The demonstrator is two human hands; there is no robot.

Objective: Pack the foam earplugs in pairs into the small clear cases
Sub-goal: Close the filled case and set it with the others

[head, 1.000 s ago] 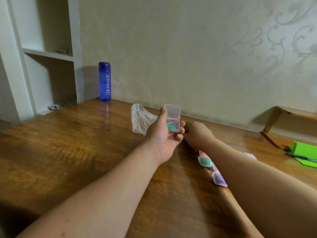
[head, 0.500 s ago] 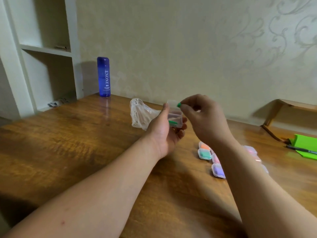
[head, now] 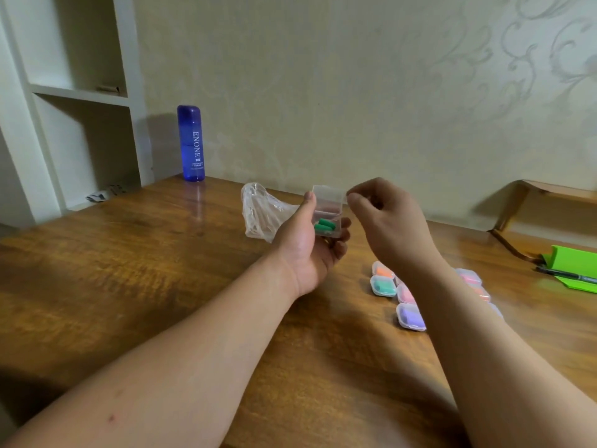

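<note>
The left hand [head: 307,250] grips the open case [head: 328,236] with two green earplugs [head: 324,226], so the curled, empty right hand [head: 387,221] beside it should softly close the lid [head: 328,197].

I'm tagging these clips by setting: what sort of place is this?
Probably a room in a home: a wooden desk set against scroll-patterned wallpaper, a white built-in shelf at the left, and a blue ENONE bottle standing in the corner.
</note>
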